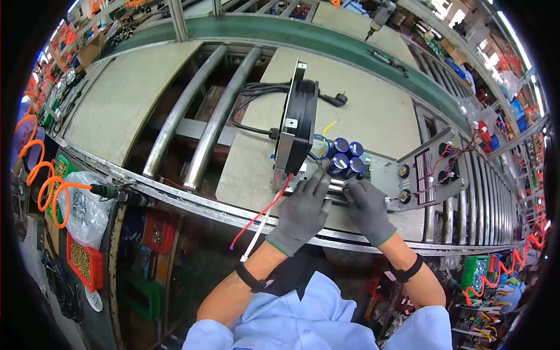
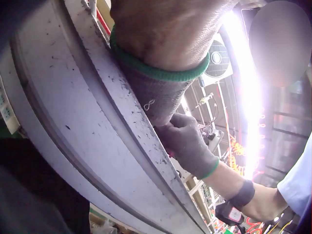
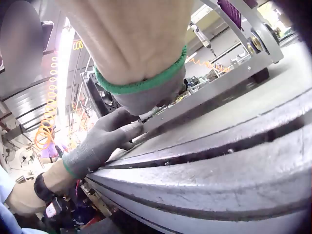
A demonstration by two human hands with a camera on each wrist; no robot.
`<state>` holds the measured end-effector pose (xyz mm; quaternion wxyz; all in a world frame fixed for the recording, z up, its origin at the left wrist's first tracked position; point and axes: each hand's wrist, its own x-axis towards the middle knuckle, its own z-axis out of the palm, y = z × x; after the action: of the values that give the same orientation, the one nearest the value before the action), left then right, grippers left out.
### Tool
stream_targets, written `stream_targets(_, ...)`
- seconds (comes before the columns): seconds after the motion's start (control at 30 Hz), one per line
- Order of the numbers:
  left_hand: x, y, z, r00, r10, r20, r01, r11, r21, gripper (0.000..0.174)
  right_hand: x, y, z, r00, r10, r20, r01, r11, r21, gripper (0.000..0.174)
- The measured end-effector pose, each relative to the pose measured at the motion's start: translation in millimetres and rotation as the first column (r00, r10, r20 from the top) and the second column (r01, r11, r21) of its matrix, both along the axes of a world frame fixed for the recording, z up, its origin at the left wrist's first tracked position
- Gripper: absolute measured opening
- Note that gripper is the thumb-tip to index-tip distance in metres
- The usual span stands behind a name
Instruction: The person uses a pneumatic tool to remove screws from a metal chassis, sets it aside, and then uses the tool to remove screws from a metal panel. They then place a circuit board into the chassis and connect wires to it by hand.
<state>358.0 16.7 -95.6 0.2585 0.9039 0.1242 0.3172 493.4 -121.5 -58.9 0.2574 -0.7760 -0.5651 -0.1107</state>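
Observation:
A metal chassis (image 1: 382, 169) holding a circuit board lies on a pale board over the rollers. Four blue capacitors (image 1: 338, 165) stand on it, just beyond the hands. Both hands wear grey gloves. The left hand (image 1: 304, 210) has its fingers at the chassis's near edge, beside a black fan (image 1: 304, 119). My right hand (image 1: 367, 211) is at the same edge further right, fingertips bent over it. In the right wrist view the left hand (image 3: 100, 144) reaches the chassis side (image 3: 204, 90) with thumb and fingers; what lies beneath the fingertips is hidden.
A red wire (image 1: 261, 214) and a white one hang over the table's front rail. A black cable with a plug (image 1: 333, 100) lies behind the fan. Metal rollers (image 1: 216, 128) run at left and right. Parts bins (image 1: 85, 262) and an orange coiled hose (image 1: 36, 169) are at far left.

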Motion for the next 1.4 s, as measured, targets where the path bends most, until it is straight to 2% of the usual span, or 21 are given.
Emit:
stream_targets(0.07,-1,0,2,1.000,0.001,0.011,-0.001,1.000,0.016,0.058,-1,2,1,1.000,0.009,-0.004,-0.009,0.999,0.033,0.009)
stream_targets(0.17,-2,-3,1,1.000,0.012,-0.027,-0.011,1.000,0.027,0.065,0,0,19,0.995,-0.002,-0.099,-0.007,0.996,-0.094,0.011)
stream_targets(0.2,-3,-4,6,0.998,0.004,-0.069,-0.003,1.000,0.018,0.066,-5,3,36,0.998,0.009,-0.061,-0.014,0.996,-0.088,0.013)
stream_targets(0.3,-3,-8,13,0.991,0.018,-0.133,-0.016,1.000,0.022,0.074,-6,29,68,0.995,0.076,0.059,-0.081,0.994,0.076,0.012)
stream_targets(0.33,-3,-9,15,0.987,0.029,-0.156,-0.026,0.999,0.024,0.075,-1,40,78,0.993,0.076,0.084,-0.080,0.996,0.044,0.014)
stream_targets(0.43,-1,-10,19,0.977,0.044,-0.207,-0.034,0.998,0.051,0.079,27,82,69,0.986,0.027,0.162,-0.039,0.997,0.068,0.017)
stream_targets(0.5,0,-12,18,0.974,0.069,-0.217,-0.050,0.994,0.093,0.079,44,107,53,0.994,-0.015,0.107,0.031,0.988,-0.148,0.021)
stream_targets(0.57,-1,-12,19,0.972,0.054,-0.230,-0.035,0.996,0.087,0.078,45,123,54,0.998,-0.068,0.015,0.069,0.927,-0.369,0.024)
stream_targets(0.63,-1,-11,18,0.965,0.044,-0.260,-0.030,0.998,0.059,0.078,43,127,57,0.997,-0.041,0.067,0.069,0.859,-0.507,0.024)
stream_targets(0.67,-2,-10,12,0.981,0.070,-0.178,-0.040,0.985,0.167,0.077,43,127,57,0.998,-0.040,0.040,0.055,0.849,-0.526,0.024)
stream_targets(0.77,-2,-9,10,0.961,0.044,-0.273,-0.010,0.992,0.123,0.074,41,126,57,0.999,-0.023,-0.026,0.004,0.823,-0.568,0.027)
stream_targets(0.83,-2,-10,9,0.971,0.052,-0.233,-0.021,0.991,0.132,0.071,38,127,60,0.999,0.003,-0.048,-0.030,0.816,-0.577,0.029)
stream_targets(0.93,-2,-12,11,0.982,0.042,-0.183,-0.024,0.995,0.100,0.069,29,138,57,0.996,0.060,0.069,0.000,0.759,-0.651,0.027)
stream_targets(1.13,-1,-13,9,0.981,0.051,-0.187,-0.032,0.994,0.106,0.069,15,146,49,0.989,-0.018,0.145,0.108,0.764,-0.636,0.024)
stream_targets(1.27,-2,-14,7,0.983,0.080,-0.168,-0.052,0.985,0.166,0.075,17,144,49,0.998,-0.050,0.050,0.070,0.789,-0.611,0.024)
stream_targets(1.4,-2,-14,10,0.982,0.051,-0.182,-0.039,0.997,0.069,0.078,23,150,55,0.997,-0.066,-0.040,0.023,0.750,-0.661,0.028)
